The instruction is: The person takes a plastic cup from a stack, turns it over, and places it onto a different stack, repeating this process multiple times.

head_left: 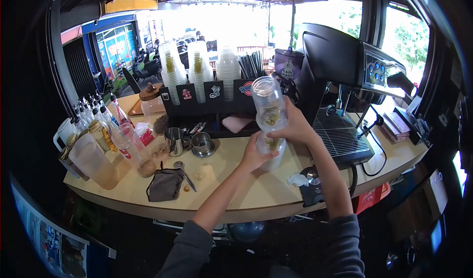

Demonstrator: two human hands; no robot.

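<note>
Two clear plastic cups with yellowish printed logos are held together above the counter, one over the other. The upper plastic cup (266, 95) appears upside down, with my right hand (295, 124) closed around its right side and the join. Lower down, my left hand (256, 155) is wrapped round the lower plastic cup (274, 163). Fingers cover much of where the cups meet, and I cannot make out what is inside. Left of my hands, a steel cup (202, 145) and a metal pitcher (175, 141) stand on the wooden counter (236, 179).
An espresso machine (340, 61) is at the right. Cup stacks (198, 68) and black straws (252, 64) fill a black holder (197, 105) behind. A grey cloth (165, 184), a spoon (186, 174), a plastic jug (92, 160) and several bottles are at left.
</note>
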